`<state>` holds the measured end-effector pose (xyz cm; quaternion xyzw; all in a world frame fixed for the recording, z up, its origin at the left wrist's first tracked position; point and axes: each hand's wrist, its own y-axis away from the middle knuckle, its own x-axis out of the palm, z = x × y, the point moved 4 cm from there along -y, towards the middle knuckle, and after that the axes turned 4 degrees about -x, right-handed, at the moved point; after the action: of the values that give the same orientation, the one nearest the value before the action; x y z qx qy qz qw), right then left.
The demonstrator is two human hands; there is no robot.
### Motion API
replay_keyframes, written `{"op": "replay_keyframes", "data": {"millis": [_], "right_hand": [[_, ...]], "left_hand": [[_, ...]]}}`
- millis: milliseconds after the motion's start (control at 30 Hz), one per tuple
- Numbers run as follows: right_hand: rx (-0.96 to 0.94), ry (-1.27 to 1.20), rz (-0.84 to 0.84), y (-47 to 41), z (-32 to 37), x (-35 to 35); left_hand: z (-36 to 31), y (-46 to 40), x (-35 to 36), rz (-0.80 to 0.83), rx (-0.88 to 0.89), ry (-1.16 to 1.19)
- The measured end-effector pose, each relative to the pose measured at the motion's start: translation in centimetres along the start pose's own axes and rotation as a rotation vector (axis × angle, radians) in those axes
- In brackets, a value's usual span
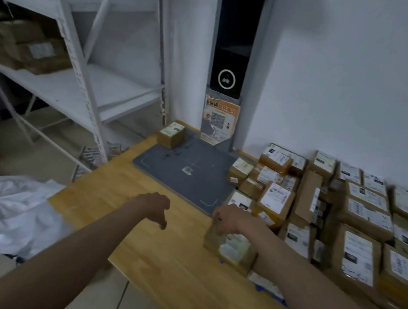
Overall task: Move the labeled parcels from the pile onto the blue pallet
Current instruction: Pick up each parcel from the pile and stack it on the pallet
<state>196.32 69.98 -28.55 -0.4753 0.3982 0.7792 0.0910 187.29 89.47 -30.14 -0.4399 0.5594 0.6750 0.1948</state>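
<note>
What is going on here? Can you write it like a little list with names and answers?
place: wooden table beside white shelves
blue-grey pad: flat on the table, one small box at its far corner
parcel pile: many labelled boxes at the right
right hand: grips a small parcel near the pad
left hand: holds nothing, fingers loosely curled
white bag: at the table's left
</note>
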Motion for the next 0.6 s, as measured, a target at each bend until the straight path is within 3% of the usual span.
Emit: {"op": "replay_keyframes", "data": {"millis": [233, 600], "right_hand": [[0.012, -0.050, 0.013, -4.0, 5.7, 1.3], [-0.053, -0.021, -0.030, -11.3, 7.7, -2.4]], "left_hand": [[7.9, -0.4, 0.9, 0.031, -0.034, 0.033], [11.8, -5.3, -2.3, 0.011, -0.013, 0.062]]}}
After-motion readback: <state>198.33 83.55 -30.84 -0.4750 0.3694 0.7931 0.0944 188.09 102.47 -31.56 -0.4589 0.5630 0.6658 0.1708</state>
